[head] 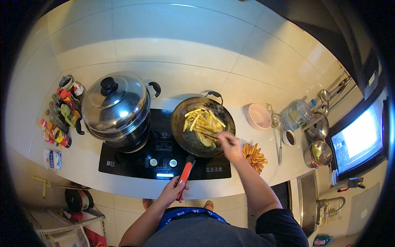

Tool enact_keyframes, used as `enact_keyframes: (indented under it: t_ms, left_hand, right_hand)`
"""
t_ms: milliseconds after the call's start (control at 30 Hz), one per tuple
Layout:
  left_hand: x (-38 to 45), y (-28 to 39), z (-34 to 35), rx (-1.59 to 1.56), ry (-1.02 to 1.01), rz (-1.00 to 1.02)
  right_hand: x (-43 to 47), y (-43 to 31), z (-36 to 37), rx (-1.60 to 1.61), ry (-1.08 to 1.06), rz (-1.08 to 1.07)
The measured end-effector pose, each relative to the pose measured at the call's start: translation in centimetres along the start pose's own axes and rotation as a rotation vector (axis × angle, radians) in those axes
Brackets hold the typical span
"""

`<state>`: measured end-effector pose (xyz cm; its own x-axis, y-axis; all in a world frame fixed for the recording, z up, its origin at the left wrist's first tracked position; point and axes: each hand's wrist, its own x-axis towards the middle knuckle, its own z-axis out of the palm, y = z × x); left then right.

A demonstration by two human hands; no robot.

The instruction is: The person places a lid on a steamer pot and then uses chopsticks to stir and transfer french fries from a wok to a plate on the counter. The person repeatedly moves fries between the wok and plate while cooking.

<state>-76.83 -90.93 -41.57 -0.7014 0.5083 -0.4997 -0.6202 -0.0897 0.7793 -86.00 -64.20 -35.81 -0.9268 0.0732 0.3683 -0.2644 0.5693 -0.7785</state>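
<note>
My left hand (172, 190) grips the red and black handle (185, 176) of a dark wok (179, 139) on the induction cooktop (129, 166). Pale yellow strips, like cut potato (202, 123), lie in the wok along with some rounder slices. Over the wok's right rim is my right hand (230, 146), slightly blurred, closed around a thin dark utensil (209, 135) whose tip is among the strips. Whether it is one stick or a pair cannot be told. Just right of that wrist sits a heap of browned fried strips (254, 157); what holds them is hidden.
A large lidded steel pot (115, 106) stands on the cooktop's left side, beside several condiment bottles (61, 136). To the right are a pink basket (259, 116), a skimmer (279, 136), a small bowl of dark liquid (289, 137), a water jug (297, 115) and steel bowls (322, 152).
</note>
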Motion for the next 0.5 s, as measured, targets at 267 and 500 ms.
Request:
enact_keyframes:
  t_ms: [267, 500]
  left_hand:
    - [-0.4, 0.6, 0.5, 0.007, 0.007, -0.038]
    - [-0.2, 0.5, 0.2, 0.003, -0.003, -0.049]
  right_hand:
    - [3.2, 8.5, -6.6, 0.233, 0.354, 0.358]
    - [4.1, 9.7, -0.8, 0.571, 0.468, 0.595]
